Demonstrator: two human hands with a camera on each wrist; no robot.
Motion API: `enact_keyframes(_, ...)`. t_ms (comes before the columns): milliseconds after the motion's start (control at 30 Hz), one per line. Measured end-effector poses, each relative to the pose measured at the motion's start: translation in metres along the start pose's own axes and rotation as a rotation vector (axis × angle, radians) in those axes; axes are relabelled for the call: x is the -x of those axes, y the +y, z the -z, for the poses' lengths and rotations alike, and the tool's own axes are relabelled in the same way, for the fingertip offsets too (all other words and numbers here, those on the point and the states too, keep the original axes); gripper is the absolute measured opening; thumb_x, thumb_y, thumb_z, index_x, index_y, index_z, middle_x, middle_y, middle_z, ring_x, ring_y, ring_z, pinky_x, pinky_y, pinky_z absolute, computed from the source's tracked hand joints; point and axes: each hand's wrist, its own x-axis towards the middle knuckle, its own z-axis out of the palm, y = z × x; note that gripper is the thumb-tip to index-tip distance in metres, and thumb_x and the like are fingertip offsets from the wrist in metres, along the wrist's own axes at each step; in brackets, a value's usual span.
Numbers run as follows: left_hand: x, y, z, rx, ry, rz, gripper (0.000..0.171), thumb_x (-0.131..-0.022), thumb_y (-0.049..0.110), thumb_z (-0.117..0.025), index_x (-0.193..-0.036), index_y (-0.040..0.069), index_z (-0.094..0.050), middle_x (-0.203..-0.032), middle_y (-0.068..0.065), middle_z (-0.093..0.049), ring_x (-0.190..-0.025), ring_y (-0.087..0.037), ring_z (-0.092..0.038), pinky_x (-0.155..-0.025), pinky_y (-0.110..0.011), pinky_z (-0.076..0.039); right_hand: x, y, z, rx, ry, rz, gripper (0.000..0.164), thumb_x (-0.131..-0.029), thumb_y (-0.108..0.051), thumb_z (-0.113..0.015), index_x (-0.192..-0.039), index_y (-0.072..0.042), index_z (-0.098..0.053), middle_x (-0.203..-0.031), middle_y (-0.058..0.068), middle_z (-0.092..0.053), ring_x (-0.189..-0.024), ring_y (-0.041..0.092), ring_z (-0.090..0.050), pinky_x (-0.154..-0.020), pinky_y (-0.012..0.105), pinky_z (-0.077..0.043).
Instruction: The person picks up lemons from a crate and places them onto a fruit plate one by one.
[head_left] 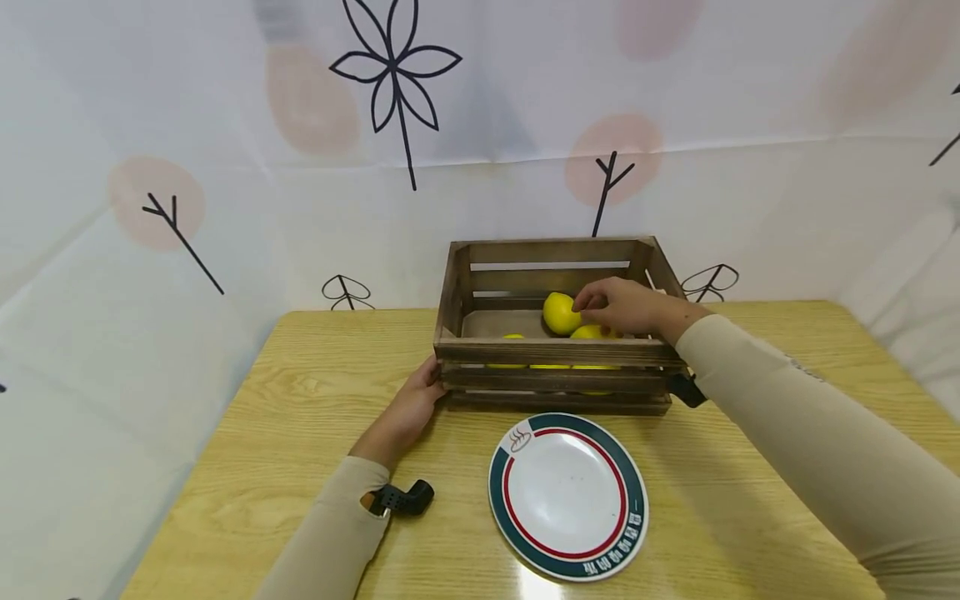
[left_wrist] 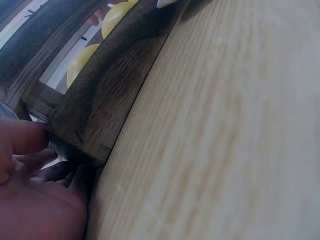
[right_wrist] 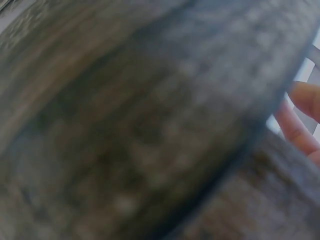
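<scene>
A brown slatted wooden crate (head_left: 562, 353) stands at the back of the table with several yellow lemons inside. My left hand (head_left: 408, 412) grips its lower front left corner; the left wrist view shows the thumb and fingers around the end of the bottom slat (left_wrist: 115, 85). Over the right front of the crate, my right hand (head_left: 628, 306) reaches inside with bent fingers. Its fingertips are right at the side of one lemon (head_left: 559, 314), above another lemon (head_left: 592, 332). In the right wrist view, crate wood hides most of the right hand (right_wrist: 302, 120).
A white round plate (head_left: 566, 493) with a green and red rim lies in front of the crate. Behind the table (head_left: 300, 367) hangs a white cloth (head_left: 495, 100) with printed flowers, close to the crate's back.
</scene>
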Motion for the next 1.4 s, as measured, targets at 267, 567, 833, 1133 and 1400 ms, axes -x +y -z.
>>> enact_keyframes(267, 0.0009, -0.0008, 0.0006, 0.002, -0.011, -0.01, 0.056, -0.107, 0.004, -0.033, -0.16, 0.019, -0.023, -0.164, -0.009, -0.027, -0.153, -0.027, -0.022, -0.123, -0.05, -0.023, -0.0002, 0.0033, -0.0009, 0.056, -0.066, -0.004, 0.036, -0.102, -0.011, -0.051, -0.135, 0.002, -0.057, -0.13, 0.03, -0.06, -0.106, 0.035, -0.065, -0.087, 0.045, -0.055)
enact_keyframes(567, 0.0023, 0.0005, -0.0003, 0.009, -0.017, 0.005, 0.057, -0.108, 0.007, -0.034, -0.161, 0.02, -0.019, -0.165, -0.008, -0.024, -0.153, -0.027, -0.021, -0.123, -0.051, -0.023, -0.0001, 0.0044, 0.0019, 0.182, -0.125, 0.016, 0.036, -0.096, -0.006, -0.057, -0.13, 0.004, -0.059, -0.13, 0.03, -0.06, -0.117, 0.046, -0.06, -0.098, 0.057, -0.049)
enact_keyframes(833, 0.0006, -0.0006, -0.0003, 0.001, -0.012, -0.002, 0.056, -0.108, 0.007, -0.034, -0.161, 0.019, -0.019, -0.165, -0.009, -0.025, -0.152, -0.028, -0.023, -0.123, -0.05, -0.024, 0.0006, 0.0002, 0.0031, 0.254, -0.218, 0.001, 0.043, -0.097, -0.009, -0.059, -0.138, 0.004, -0.054, -0.146, 0.036, -0.044, -0.131, 0.053, -0.045, -0.107, 0.064, -0.039)
enact_keyframes(1133, 0.0022, 0.0008, -0.0003, -0.009, 0.003, -0.004, 0.055, -0.107, 0.006, -0.034, -0.16, 0.016, -0.022, -0.164, -0.01, -0.027, -0.152, -0.027, -0.023, -0.123, -0.049, -0.023, -0.003, 0.0002, 0.001, 0.271, -0.277, -0.02, 0.053, -0.098, -0.013, -0.059, -0.147, 0.002, -0.045, -0.151, 0.035, -0.037, -0.138, 0.054, -0.036, -0.112, 0.067, -0.031)
enact_keyframes(1400, 0.0017, 0.0005, 0.0006, 0.003, -0.018, -0.008, 0.056, -0.108, 0.007, -0.033, -0.161, 0.018, -0.018, -0.165, -0.01, -0.025, -0.152, -0.028, -0.023, -0.123, -0.05, -0.023, -0.0041, 0.0024, 0.0007, 0.282, -0.288, -0.04, 0.054, -0.097, -0.013, -0.062, -0.147, 0.0, -0.047, -0.151, 0.036, -0.036, -0.138, 0.054, -0.036, -0.109, 0.066, -0.034)
